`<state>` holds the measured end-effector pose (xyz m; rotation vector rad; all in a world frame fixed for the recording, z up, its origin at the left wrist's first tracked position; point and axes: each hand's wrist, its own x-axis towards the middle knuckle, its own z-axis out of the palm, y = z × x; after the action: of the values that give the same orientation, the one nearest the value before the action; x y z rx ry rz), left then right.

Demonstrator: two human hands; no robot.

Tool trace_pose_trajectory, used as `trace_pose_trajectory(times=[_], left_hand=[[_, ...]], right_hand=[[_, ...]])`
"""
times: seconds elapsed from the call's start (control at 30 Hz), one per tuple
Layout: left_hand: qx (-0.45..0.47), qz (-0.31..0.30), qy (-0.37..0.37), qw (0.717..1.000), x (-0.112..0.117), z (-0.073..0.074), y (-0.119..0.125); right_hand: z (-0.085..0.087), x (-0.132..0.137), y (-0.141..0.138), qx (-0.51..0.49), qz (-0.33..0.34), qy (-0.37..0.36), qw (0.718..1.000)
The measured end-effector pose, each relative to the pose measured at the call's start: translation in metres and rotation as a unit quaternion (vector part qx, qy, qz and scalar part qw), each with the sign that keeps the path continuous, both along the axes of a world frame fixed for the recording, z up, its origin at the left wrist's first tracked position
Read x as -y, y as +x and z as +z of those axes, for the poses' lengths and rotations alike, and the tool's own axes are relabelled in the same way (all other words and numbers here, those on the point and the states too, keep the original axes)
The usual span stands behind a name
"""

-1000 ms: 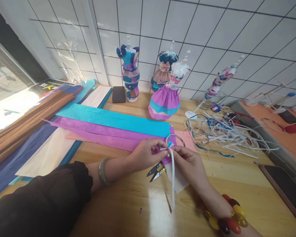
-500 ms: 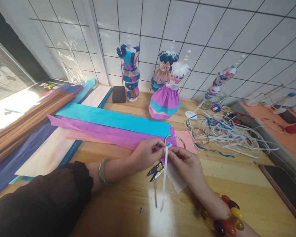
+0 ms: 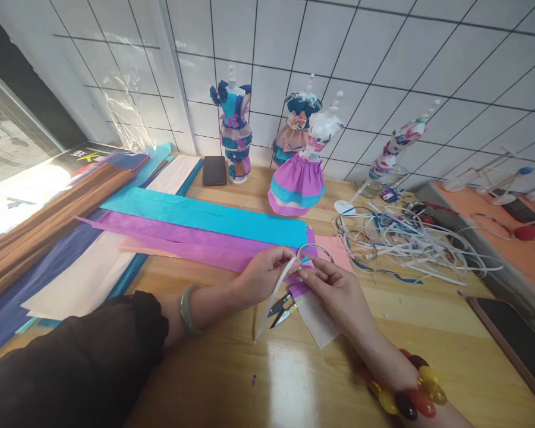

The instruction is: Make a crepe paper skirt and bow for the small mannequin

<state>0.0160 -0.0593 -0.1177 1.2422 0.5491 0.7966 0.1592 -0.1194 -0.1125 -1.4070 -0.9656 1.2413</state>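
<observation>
My left hand pinches the upper end of a narrow white strip, whose free end hangs down to the left. Close beside it, my right hand holds a small pleated bit of blue, purple and white paper between thumb and fingers. The two hands nearly touch. Just behind the fingers, a thin round ring shows only in part. Black-handled thread snips lie on the table under the hands, blades toward me. A pale paper piece lies partly beneath my right hand.
Long blue and purple paper strips lie behind my hands. Dressed mini mannequins stand at the tiled wall. A tangle of thin strips lies right, a dark phone nearer, a brown paper bundle left.
The white strip has swung left, its loose end now hanging beside the snips rather than in front of them. My left hand has drawn it slightly away from the small pleated paper.
</observation>
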Motion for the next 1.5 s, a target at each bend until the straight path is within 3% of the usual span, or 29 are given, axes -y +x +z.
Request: trace_pose_trajectory(times=[0.13,0.3,0.47,0.73,0.9,1.2,1.5], left_hand=[[-0.001,0.002,-0.039,0.999,-0.003,-0.002,0.001],[-0.044,0.0,-0.047,0.998,-0.004,-0.001,-0.003],[-0.063,-0.043,-0.059,0.995,-0.006,0.001,-0.007],[0.002,-0.122,-0.145,0.982,-0.011,-0.006,-0.009],[0.005,-0.137,-0.23,0.963,-0.011,-0.003,-0.01],[-0.027,-0.162,-0.322,0.932,-0.013,0.007,-0.01],[-0.075,-0.257,-0.343,0.9,-0.02,0.011,-0.014]], right_hand=[[0.001,0.0,-0.001,-0.011,0.039,0.022,0.999],[-0.001,0.001,0.0,0.027,0.024,0.04,0.999],[-0.002,0.001,0.001,0.034,0.048,0.065,0.996],[-0.001,0.001,0.0,0.028,0.06,0.075,0.995],[-0.005,0.0,0.003,0.03,0.042,0.049,0.997],[-0.008,0.0,0.005,0.002,0.072,0.103,0.992],[-0.003,0.002,0.005,0.064,0.096,0.114,0.987]])
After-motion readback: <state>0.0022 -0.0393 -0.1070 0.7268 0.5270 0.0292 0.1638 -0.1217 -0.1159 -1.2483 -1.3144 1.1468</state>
